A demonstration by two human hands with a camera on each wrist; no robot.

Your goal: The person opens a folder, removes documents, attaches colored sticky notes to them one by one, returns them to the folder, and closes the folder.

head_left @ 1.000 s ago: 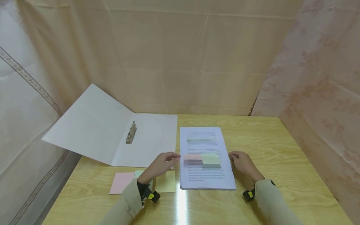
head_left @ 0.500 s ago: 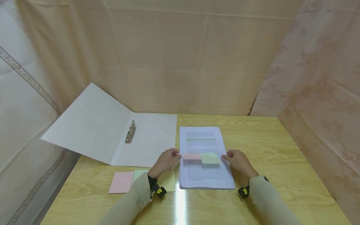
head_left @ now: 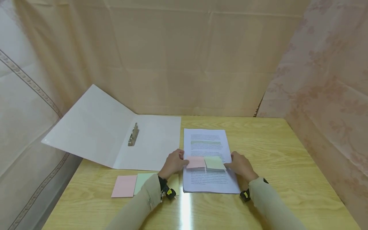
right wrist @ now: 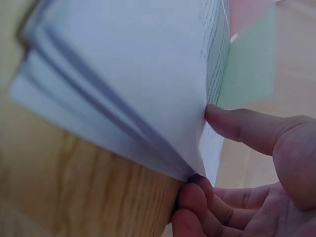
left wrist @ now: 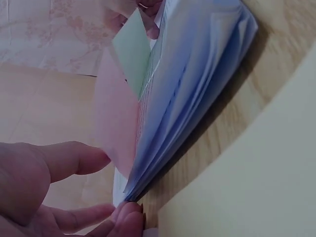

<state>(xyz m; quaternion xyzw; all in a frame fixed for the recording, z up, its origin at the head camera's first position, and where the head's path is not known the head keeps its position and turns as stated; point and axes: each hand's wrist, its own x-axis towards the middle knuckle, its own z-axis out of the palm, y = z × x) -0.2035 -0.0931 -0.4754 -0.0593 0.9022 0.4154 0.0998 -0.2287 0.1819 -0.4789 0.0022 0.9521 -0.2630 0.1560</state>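
Note:
A stack of printed sheets (head_left: pixel 205 183) lies on the table, some lines highlighted green. Across its middle a pink sticky note (head_left: pixel 196 162) and a pale green sticky note (head_left: pixel 215 162) sit side by side, their near edges raised. My left hand (head_left: pixel 173 163) grips the stack's left edge, the thumb over the pink note and the fingers low at the sheets' side. From the other side my right hand (head_left: pixel 242 164) holds the right edge; in the right wrist view its thumb (right wrist: pixel 247 126) presses the top sheet and its fingertips (right wrist: pixel 192 197) curl under the sheets.
An opened white folder (head_left: pixel 161 137) with a metal clip (head_left: pixel 133 134) lies to the left, its cover raised. In front of it are pink (head_left: pixel 124 186), green (head_left: pixel 142 182) and yellow (head_left: pixel 174 182) note pads, the yellow one partly behind the left arm. A beige curtain (head_left: pixel 172 57) hangs behind.
Both hands have come inward from beside the stack and now grip its edges. The notes on the top sheet appear tipped flatter toward the page than before.

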